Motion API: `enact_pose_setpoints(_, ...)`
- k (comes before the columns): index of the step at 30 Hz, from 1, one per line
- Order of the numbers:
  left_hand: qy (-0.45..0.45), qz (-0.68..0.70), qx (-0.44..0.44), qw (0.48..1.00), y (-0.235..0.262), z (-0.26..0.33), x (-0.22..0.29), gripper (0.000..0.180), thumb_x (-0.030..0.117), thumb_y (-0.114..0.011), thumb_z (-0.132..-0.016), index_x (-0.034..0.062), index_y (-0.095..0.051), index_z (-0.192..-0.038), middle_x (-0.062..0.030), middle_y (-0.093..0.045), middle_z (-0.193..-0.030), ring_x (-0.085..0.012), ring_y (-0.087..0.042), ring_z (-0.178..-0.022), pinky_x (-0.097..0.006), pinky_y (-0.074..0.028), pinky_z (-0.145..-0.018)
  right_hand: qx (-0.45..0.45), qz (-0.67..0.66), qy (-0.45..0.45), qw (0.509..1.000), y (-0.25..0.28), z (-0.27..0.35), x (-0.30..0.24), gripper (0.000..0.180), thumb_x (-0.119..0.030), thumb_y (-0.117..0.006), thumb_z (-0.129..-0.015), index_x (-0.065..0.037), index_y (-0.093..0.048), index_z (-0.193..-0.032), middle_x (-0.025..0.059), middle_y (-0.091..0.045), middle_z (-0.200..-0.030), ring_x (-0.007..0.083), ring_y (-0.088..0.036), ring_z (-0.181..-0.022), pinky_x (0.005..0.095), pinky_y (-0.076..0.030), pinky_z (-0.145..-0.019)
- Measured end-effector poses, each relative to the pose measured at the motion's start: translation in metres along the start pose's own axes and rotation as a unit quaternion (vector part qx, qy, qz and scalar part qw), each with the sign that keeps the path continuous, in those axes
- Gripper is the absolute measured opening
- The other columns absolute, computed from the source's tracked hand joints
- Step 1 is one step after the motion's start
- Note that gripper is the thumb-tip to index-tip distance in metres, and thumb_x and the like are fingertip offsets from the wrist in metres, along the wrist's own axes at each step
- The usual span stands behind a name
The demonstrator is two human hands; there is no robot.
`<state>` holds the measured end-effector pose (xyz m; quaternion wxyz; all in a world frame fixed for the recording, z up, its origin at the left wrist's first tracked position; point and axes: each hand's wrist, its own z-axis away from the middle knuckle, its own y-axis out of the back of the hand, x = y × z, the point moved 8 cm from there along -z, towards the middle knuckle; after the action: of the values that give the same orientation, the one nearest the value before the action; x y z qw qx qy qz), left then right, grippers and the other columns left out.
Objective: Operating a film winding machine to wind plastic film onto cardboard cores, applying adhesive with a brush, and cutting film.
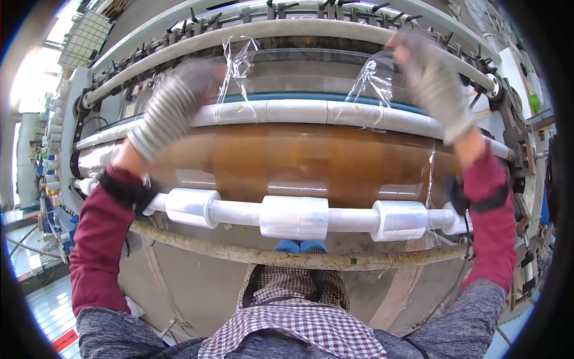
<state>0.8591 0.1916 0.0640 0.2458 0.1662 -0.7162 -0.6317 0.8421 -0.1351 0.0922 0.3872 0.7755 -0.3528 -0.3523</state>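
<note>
Head view shows clear film [239,63] standing up in two crumpled strips above the white roller [299,111], which I take as the landmark. The left hand [179,102], in a grey knit glove, is raised just above the left part of this roller, beside the left strip; it is blurred, so I cannot tell if its fingers are closed on the film. The right hand [431,75], also gloved, is up above the right part of the roller, next to the second strip [373,78]; its fingers seem curled, but whether they grip the film I cannot tell. Below the roller lies a wide brown drum [299,158]. Lower again, a white shaft [239,213] carries three film rolls [294,216], side by side and apart. Under the shaft runs a rough, dirty bar [299,258]. Above the roller, a grey bar [287,29] with black clips crosses the machine. Both forearms wear dark red sleeves [98,245].
</note>
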Motion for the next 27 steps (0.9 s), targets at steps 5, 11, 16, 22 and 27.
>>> enact_pose_setpoints(5, 0.095, 0.048, -0.105, 0.989, -0.054, -0.013, 0.043, 0.048, 0.022, -0.056, -0.087, 0.0074, -0.045, -0.132, -0.0219, -0.054, -0.121, -0.0391, -0.053, -0.109, -0.043, -0.043, -0.090, -0.092, 0.068, 0.103, 0.988, -0.085, 0.050, -0.094, 0.032, -0.026, -0.058, -0.087, -0.005, -0.055, -0.111, 0.0142, -0.060, -0.107, 0.0362, -0.060, -0.095, 0.0473, -0.045, -0.087)
enact_pose_setpoints(11, 0.155, 0.148, -0.217, 0.952, -0.109, -0.058, -0.001, 0.041, 0.036, -0.039, -0.096, 0.0017, -0.058, -0.110, -0.0233, -0.064, -0.087, -0.0402, -0.062, -0.083, -0.043, -0.046, -0.074, -0.403, -0.021, -0.157, 0.902, -0.137, 0.013, -0.052, 0.078, -0.069, -0.030, -0.087, -0.002, -0.069, -0.097, 0.0229, -0.065, -0.099, 0.0372, -0.061, -0.101, 0.0437, -0.044, -0.090)
enact_pose_setpoints(16, 0.167, 0.026, -0.248, 0.954, -0.129, -0.054, -0.035, 0.035, 0.033, -0.042, -0.096, 0.0054, -0.060, -0.107, -0.0207, -0.065, -0.095, -0.0390, -0.061, -0.089, -0.041, -0.047, -0.080, -0.384, -0.075, -0.120, 0.912, -0.130, 0.007, -0.050, 0.076, -0.067, -0.031, -0.088, -0.002, -0.066, -0.106, 0.0232, -0.063, -0.107, 0.0395, -0.057, -0.106, 0.0446, -0.043, -0.093)
enact_pose_setpoints(22, 0.061, 0.087, 0.035, 0.994, -0.010, -0.101, 0.124, 0.045, 0.005, -0.064, -0.075, 0.0078, -0.057, -0.119, -0.0175, -0.059, -0.115, -0.0341, -0.056, -0.106, -0.039, -0.044, -0.093, -0.210, 0.005, 0.053, 0.976, 0.074, 0.094, 0.025, 0.037, -0.029, -0.056, -0.088, -0.009, -0.056, -0.118, 0.0170, -0.058, -0.111, 0.0361, -0.058, -0.101, 0.0438, -0.046, -0.090)
enact_pose_setpoints(27, -0.215, 0.022, 0.033, 0.976, -0.055, -0.196, 0.335, 0.022, 0.011, -0.065, -0.076, 0.0185, -0.068, -0.096, -0.0059, -0.058, -0.082, -0.0245, -0.058, -0.072, -0.037, -0.048, -0.063, -0.329, 0.032, -0.164, 0.929, 0.135, 0.251, 0.128, 0.045, -0.019, -0.056, -0.085, -0.011, -0.051, -0.128, 0.0195, -0.057, -0.113, 0.0337, -0.058, -0.103, 0.0394, -0.048, -0.089)
